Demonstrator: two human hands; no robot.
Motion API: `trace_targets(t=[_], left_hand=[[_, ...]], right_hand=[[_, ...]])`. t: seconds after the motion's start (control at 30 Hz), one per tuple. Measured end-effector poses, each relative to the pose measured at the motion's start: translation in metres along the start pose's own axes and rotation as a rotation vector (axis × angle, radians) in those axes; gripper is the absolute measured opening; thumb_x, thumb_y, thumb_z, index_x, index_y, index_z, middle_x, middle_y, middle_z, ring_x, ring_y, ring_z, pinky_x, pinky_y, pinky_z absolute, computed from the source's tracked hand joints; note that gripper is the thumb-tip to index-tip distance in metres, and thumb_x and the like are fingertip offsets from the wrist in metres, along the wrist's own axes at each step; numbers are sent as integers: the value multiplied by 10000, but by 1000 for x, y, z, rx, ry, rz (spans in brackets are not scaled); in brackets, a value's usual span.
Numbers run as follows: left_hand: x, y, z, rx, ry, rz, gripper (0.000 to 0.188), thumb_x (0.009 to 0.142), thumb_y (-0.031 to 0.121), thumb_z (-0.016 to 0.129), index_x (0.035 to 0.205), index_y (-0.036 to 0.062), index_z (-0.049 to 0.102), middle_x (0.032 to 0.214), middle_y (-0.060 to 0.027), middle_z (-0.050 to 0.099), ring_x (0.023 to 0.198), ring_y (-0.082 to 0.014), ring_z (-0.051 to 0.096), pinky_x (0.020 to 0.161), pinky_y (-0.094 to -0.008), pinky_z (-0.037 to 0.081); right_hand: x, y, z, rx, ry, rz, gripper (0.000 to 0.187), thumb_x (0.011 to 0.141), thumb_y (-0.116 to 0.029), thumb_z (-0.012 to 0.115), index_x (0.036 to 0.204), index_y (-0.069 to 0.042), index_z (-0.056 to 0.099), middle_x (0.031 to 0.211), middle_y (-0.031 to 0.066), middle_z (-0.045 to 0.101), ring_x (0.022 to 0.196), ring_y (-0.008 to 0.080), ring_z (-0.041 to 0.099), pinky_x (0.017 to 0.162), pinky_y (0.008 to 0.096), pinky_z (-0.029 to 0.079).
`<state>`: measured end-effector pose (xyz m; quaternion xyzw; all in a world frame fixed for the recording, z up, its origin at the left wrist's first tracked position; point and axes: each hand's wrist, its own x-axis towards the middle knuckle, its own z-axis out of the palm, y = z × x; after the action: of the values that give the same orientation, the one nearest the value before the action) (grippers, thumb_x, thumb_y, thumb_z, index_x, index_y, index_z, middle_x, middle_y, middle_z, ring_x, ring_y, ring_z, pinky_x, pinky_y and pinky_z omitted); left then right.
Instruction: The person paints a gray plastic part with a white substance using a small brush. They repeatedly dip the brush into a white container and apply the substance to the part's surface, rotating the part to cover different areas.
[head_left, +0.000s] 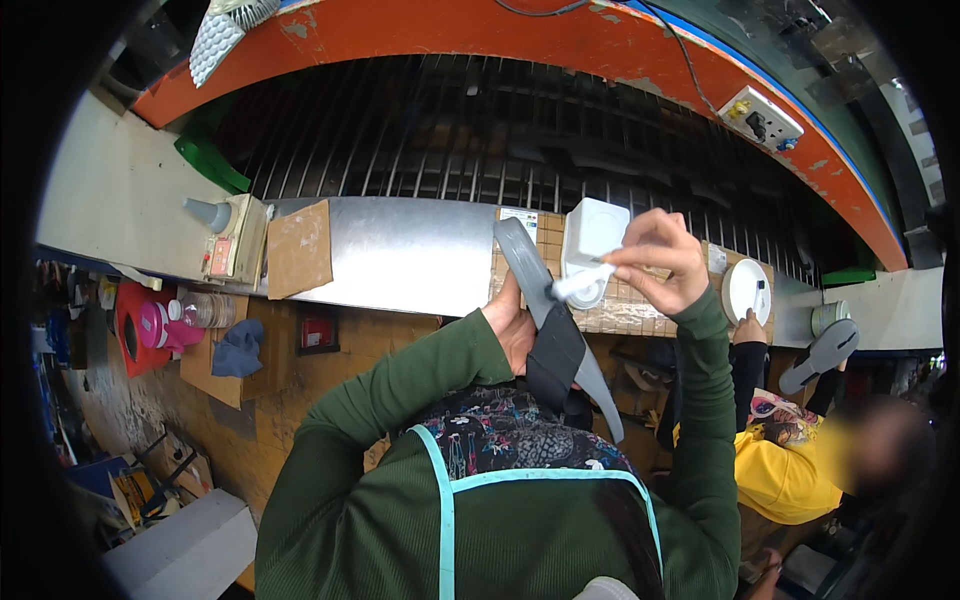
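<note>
My left hand (pixel 513 328) is closed around the middle of a grey sandal (pixel 524 255) with a wide black strap (pixel 556 352). The sandal is tilted, its far end over the ledge and its near end toward my lap. Pinched in my right hand (pixel 662 262) is a small white brush (pixel 585 284). Its tip reaches the sandal's edge just beyond the strap; whether it touches cannot be made out. Behind the brush stands a white plastic tub (pixel 597 228), with a round white dish partly hidden beside it.
A brown cardboard piece (pixel 300 250) and a switch box (pixel 232 240) sit on the left of the metal ledge (pixel 400 245). Dark rollers (pixel 400 130) run beyond it. At right, a co-worker in yellow (pixel 790 470) reaches to a white bowl (pixel 747 292) and holds a grey sole (pixel 820 357).
</note>
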<state>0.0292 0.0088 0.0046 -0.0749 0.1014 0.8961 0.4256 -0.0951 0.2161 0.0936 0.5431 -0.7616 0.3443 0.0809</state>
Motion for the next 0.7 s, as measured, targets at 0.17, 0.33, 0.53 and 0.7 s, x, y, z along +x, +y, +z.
trace_targets(t=[0.17, 0.33, 0.53, 0.7], left_hand=[[6, -2, 10, 155, 197, 45, 944, 746, 831, 288, 1381, 136, 368, 1280, -138, 511, 1183, -281, 530, 905, -542, 496], [10, -2, 15, 186, 224, 51, 978, 745, 842, 264, 1436, 149, 276, 1344, -148, 443, 1225, -298, 488, 919, -561, 478], [13, 1, 11, 176, 208, 16, 1019, 727, 857, 272, 1460, 150, 225, 1390, -167, 382, 1255, -322, 451, 928, -592, 455], [16, 0, 8, 106, 170, -7, 1021, 722, 856, 296, 1426, 117, 293, 1328, -175, 454, 1222, -326, 485, 925, -594, 454]], right_hand=[[13, -1, -3, -100, 89, 43, 207, 699, -83, 771, 903, -102, 747, 868, 29, 553, 716, 134, 502, 660, 279, 374], [20, -3, -8, -161, 26, 28, 225, 676, -79, 776, 897, -112, 750, 863, 23, 555, 735, 142, 496, 693, 292, 363], [14, 1, -8, -156, 17, -7, 219, 676, -164, 790, 893, -173, 757, 846, -30, 578, 631, 99, 461, 710, 294, 284], [4, 0, -9, -160, -3, 8, 227, 677, -179, 789, 901, -187, 753, 847, -34, 576, 628, 98, 444, 707, 299, 277]])
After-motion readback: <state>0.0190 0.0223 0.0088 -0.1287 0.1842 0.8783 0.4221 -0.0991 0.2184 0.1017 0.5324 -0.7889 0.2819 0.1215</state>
